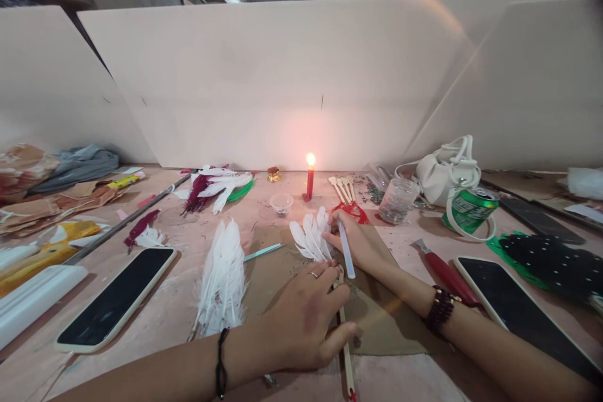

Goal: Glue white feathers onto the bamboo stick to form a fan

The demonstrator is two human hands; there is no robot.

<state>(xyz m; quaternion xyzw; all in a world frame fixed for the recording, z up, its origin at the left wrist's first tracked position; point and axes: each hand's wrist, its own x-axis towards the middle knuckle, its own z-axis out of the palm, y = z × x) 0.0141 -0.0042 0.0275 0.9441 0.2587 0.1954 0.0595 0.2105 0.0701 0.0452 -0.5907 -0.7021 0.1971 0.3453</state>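
A small fan of white feathers lies on a brown cardboard sheet. A pale wooden handle with red at its lower end runs down from the feathers' base. My left hand reaches over the feathers' lower ends and the handle, its fingertips pressing there and its thumb apart. Closed beside the feathers, my right hand grips a translucent white glue stick, which slants down toward the handle. The exact contact under my left fingers is hidden.
A lit red candle stands behind the feathers. White feathers lie left of the cardboard. Wooden handles with red tassels, a plastic cup, a green can, a red-handled knife and phones surround the work.
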